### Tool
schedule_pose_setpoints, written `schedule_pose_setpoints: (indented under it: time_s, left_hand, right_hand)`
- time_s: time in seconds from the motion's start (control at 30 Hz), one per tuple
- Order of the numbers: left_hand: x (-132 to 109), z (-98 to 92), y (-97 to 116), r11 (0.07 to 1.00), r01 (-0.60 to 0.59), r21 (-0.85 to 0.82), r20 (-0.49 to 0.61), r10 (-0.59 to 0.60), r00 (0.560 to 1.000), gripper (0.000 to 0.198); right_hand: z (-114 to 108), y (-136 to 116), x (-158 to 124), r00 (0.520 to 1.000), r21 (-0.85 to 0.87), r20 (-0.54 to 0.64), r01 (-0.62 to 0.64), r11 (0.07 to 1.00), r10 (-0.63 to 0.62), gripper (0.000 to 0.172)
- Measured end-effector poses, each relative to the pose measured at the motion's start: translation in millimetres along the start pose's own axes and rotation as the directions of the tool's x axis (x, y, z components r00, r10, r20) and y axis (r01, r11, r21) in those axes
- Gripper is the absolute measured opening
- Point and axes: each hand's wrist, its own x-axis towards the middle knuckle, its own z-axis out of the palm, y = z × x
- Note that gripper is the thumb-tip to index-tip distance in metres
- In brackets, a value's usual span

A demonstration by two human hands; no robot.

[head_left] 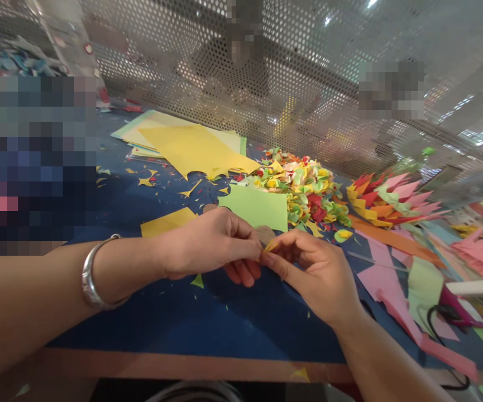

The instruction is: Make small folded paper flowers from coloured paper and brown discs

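My left hand (224, 243) and my right hand (314, 268) meet fingertip to fingertip above the blue tabletop (233, 329). Between the pinched fingers shows a small yellow paper piece (269, 245), mostly hidden by them; both hands appear to grip it. Just behind the hands lies a light green paper sheet (258, 205) with scalloped cut-outs along its left edge. A yellow paper piece (168, 220) rests behind my left wrist. Farther back, a large yellow sheet (195, 146) with a bitten-out edge tops a stack of paper.
A heap of small folded paper petals (308, 184) sits behind the green sheet. Pointed paper flowers (392, 198) and pink strips (381, 268) lie on the right, near a dark cable (431, 329). A perforated metal screen (174, 72) bounds the table's back. Another person is at the left.
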Motion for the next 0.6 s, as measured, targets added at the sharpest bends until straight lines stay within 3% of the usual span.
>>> schedule_pose_setpoints:
  time_s: [0.6]
  left_hand:
    - [1.8, -4.1, -0.6, 0.999, 0.029, -0.044, 0.096, -0.025, 0.995, 0.017]
  right_hand:
    - [0.8, -4.8, 2.9, 0.986, 0.222, 0.117, -0.143, 0.965, 0.119, 0.018]
